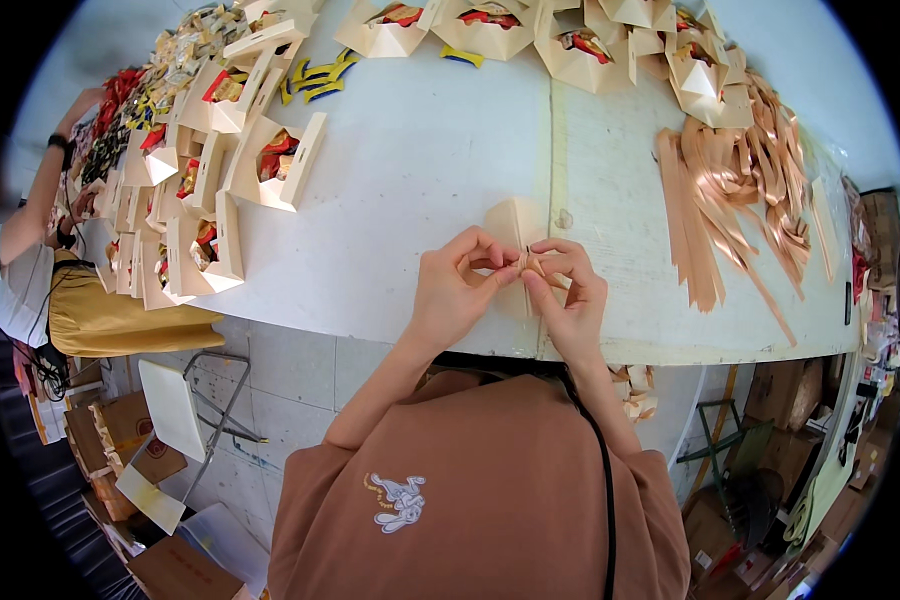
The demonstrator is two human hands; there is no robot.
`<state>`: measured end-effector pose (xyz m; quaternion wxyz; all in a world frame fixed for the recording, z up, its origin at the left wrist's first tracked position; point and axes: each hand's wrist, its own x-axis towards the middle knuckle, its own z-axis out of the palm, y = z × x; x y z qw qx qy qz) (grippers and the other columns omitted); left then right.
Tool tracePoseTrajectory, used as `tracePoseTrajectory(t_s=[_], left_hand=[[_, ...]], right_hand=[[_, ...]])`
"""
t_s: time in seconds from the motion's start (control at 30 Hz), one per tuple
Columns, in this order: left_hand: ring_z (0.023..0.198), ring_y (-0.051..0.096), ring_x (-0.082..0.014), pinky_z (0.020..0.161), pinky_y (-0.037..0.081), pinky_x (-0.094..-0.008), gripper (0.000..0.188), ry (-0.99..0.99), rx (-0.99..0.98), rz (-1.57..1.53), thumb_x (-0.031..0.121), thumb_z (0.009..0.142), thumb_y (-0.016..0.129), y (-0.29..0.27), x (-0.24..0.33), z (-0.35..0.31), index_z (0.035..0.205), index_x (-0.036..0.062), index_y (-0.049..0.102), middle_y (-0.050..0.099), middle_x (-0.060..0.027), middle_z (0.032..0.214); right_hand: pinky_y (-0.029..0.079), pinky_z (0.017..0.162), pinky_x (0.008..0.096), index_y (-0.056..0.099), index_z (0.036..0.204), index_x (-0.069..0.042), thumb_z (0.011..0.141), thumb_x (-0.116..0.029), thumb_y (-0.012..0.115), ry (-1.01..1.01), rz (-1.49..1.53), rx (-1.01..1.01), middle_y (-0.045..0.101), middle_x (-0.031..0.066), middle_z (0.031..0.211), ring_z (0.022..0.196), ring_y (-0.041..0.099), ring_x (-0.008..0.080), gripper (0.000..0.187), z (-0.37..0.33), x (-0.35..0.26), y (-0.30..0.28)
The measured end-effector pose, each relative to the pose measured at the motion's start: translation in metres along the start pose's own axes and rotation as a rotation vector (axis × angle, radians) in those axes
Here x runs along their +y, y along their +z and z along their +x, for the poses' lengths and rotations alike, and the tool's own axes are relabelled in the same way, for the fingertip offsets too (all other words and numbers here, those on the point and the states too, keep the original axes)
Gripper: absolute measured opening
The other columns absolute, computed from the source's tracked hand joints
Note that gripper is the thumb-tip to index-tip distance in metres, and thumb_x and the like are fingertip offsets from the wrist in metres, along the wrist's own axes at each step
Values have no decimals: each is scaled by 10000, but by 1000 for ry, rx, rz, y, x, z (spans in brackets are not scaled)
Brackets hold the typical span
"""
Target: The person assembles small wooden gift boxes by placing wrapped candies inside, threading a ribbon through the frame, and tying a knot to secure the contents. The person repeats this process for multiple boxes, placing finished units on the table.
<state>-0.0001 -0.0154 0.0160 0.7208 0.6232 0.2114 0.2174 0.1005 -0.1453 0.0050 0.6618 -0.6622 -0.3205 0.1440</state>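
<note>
Near the table's front edge stands a cream folded-card box point(515, 222), partly hidden behind my hands. Over its top, my left hand point(452, 288) pinches a small light-brown ribbon point(526, 262) between thumb and index finger. From the other side, my right hand point(573, 292) grips the same ribbon, thumb and fingertips pressed together. The ribbon looks bunched or looped where the fingertips meet; its exact form is too small to tell. Farther right lies a heap of loose copper-coloured satin ribbons point(705, 215).
Open cream boxes point(275, 160) holding red and gold wrapped sweets crowd the left and far edges. Several blue-and-yellow packets point(320, 78) lie among them. A co-worker's arm point(38, 205) reaches over the left end. A folding chair point(175, 405) stands left, cartons below right.
</note>
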Motion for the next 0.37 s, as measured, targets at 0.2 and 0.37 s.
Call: tracePoseTrajectory(t_s=[0.2, 0.37], left_hand=[[810, 637, -105, 767, 536, -273, 244, -147, -157, -173, -32, 842, 738, -11, -10, 8, 798, 53, 514, 662, -35, 827], [862, 616, -141, 853, 506, -316, 240, -308, -493, -207, -34, 852, 735, 31, -17, -2, 808, 75, 525, 638, -25, 829]], right_hand=[[461, 959, 358, 649, 963, -23, 925, -56, 666, 40, 57, 89, 672, 130, 1001, 1045, 624, 217, 53, -14, 5, -30], [458, 1014, 407, 613, 1141, -62, 991, -144, 621, 97, 279, 367, 700, 120, 994, 1012, 650, 244, 171, -72, 14, -85]])
